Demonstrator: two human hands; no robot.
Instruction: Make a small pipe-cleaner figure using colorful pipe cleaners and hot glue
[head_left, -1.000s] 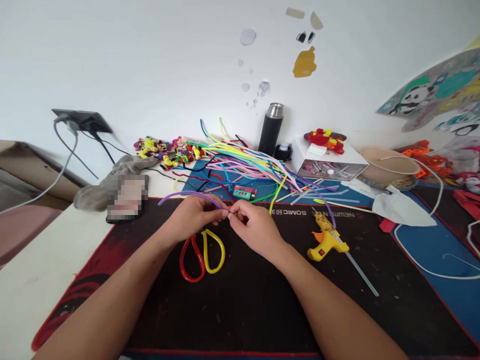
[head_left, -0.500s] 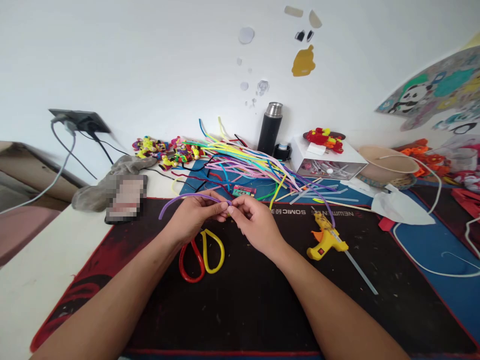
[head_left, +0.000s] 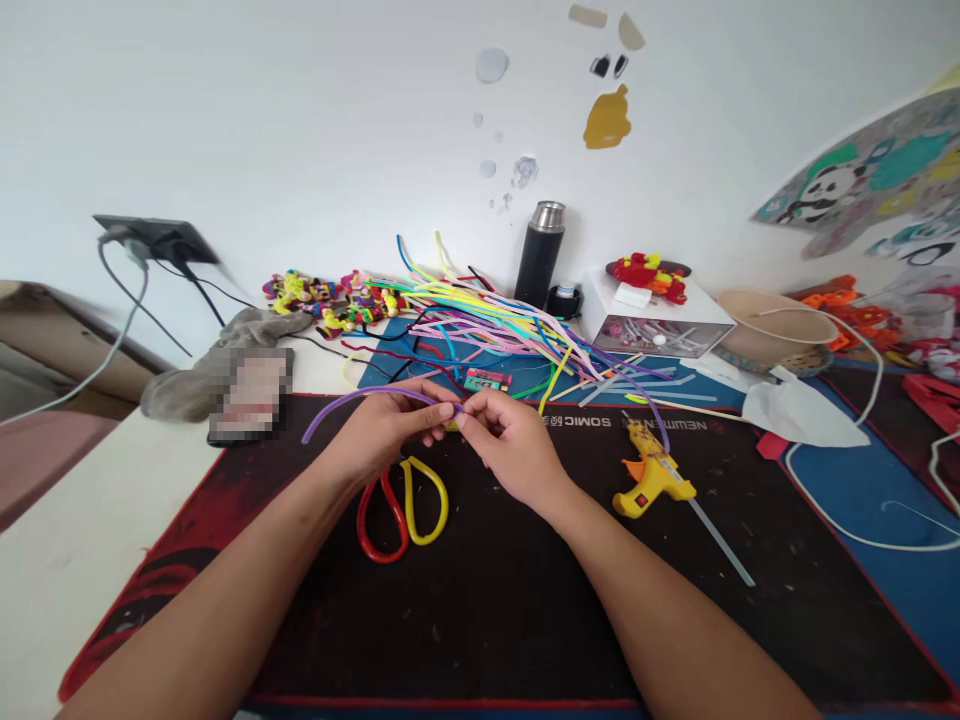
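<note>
A purple pipe cleaner (head_left: 330,406) arcs out to the left from between my fingers. My left hand (head_left: 401,425) pinches it between thumb and forefinger. Fingertip to fingertip with it, my right hand (head_left: 510,440) is closed on the same pipe cleaner's end. A bit of yellow shows under the pinch, too small to make out. Just below my left hand lie scissors with one red and one yellow handle (head_left: 427,502); their blades are mostly hidden. To the right, a yellow glue gun (head_left: 654,485) rests on the dark mat (head_left: 480,620), a glue stick jutting from its back.
Behind my hands lies a heap of coloured pipe cleaners (head_left: 495,320), with a black thermos (head_left: 541,255) at the wall. Finished-looking colourful figures (head_left: 300,292) sit left of it. A white drawer box (head_left: 660,320) and a beige basket (head_left: 776,325) stand right. A phone (head_left: 251,400) lies left.
The free end of the purple pipe cleaner has swung slightly further left and down. Both hands keep their pinch in nearly the same place.
</note>
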